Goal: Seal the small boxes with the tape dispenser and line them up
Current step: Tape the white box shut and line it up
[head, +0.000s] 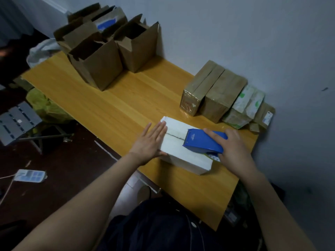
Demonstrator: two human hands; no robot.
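We see a white cardboard box (176, 148), a blue plastic tape dispenser (201, 142), brown open cartons (101, 69), and a yellow wood-grain table (126, 102).

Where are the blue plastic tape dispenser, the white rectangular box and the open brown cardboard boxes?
blue plastic tape dispenser (197, 142): head view, its blue cover.
white rectangular box (174, 147): head view, its near top flap.
open brown cardboard boxes (107, 64): head view, nearest one's side wall.

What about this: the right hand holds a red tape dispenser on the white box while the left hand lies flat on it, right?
Only the colour is wrong: the head view shows the tape dispenser is blue. The right hand holds it on the white box while the left hand lies flat on it.
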